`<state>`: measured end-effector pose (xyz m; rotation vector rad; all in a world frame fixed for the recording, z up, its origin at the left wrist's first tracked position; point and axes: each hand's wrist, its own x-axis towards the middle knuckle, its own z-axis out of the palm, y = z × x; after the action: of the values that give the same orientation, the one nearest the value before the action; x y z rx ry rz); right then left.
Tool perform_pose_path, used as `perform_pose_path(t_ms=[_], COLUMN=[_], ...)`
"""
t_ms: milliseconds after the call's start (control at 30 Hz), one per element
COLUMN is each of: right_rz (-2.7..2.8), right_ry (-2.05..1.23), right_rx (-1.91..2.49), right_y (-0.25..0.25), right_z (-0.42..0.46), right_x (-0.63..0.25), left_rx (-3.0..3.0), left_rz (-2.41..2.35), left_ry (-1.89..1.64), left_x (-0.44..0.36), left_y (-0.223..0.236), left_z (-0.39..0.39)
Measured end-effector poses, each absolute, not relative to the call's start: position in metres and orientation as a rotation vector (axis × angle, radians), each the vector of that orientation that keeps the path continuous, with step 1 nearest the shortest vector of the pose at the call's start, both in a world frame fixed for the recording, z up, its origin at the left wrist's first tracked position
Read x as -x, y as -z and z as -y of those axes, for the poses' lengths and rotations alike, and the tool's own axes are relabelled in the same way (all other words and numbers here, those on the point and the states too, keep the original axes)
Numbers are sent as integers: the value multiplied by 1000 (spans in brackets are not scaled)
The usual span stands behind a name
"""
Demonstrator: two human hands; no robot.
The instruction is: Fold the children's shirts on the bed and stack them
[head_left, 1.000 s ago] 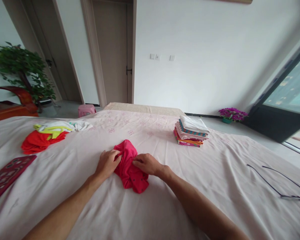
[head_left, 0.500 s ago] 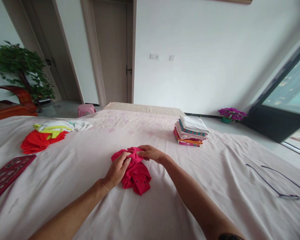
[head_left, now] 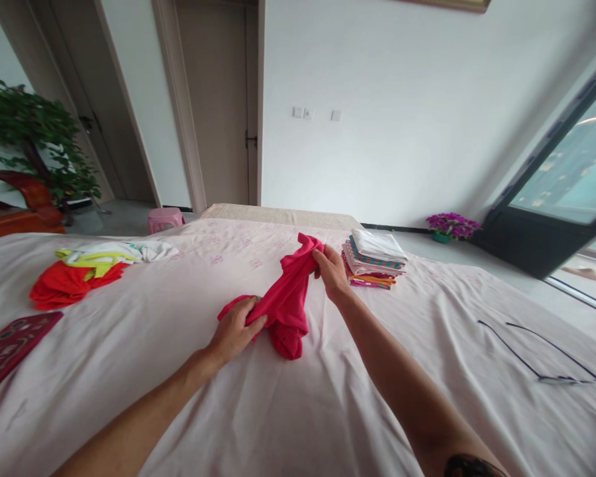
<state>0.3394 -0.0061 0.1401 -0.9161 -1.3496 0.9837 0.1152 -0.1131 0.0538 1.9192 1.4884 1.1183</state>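
I see the pink-red cloth (head_left: 281, 298) in the middle, so I make it the center of my clock. It is bunched up, and its long way runs from about seven to one, slanting between the two hands. The left hand (head_left: 234, 331) is at eight, nearly closed, with thumb and fingers pinching the low part. The right hand (head_left: 330, 270) is at two, pinching the top end tight. Both touch the cloth, so I call neither nearer. A loose bit hangs toward six; I cannot tell if it touches the pale sheet (head_left: 298, 417).

A folded pile (head_left: 375, 264) sits at two, just past the right hand. Loose clothes (head_left: 59, 285) lie well away at nine. Glasses (head_left: 556, 379) lie past three, and purple flowers (head_left: 454, 225) stand far off at two.
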Motion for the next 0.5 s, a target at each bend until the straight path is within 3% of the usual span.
perform_pose_path(t_ms=[267,400,500], right_rz=[1215,1080,1070], right_ry=[-872,-905,-872], right_rx=[702,648,670], right_y=[-163,-175,-181], right_z=[-3,-6,-7], right_x=[-370,-378,-385], left_rx=[-1316,-1319,-1561], left_rz=[-1114,-1055,-1279], left_ry=[-1458,-1234,-988], left_x=[-90,-66,-45], left_y=[-106,-143,-157], left_z=[96,87,83])
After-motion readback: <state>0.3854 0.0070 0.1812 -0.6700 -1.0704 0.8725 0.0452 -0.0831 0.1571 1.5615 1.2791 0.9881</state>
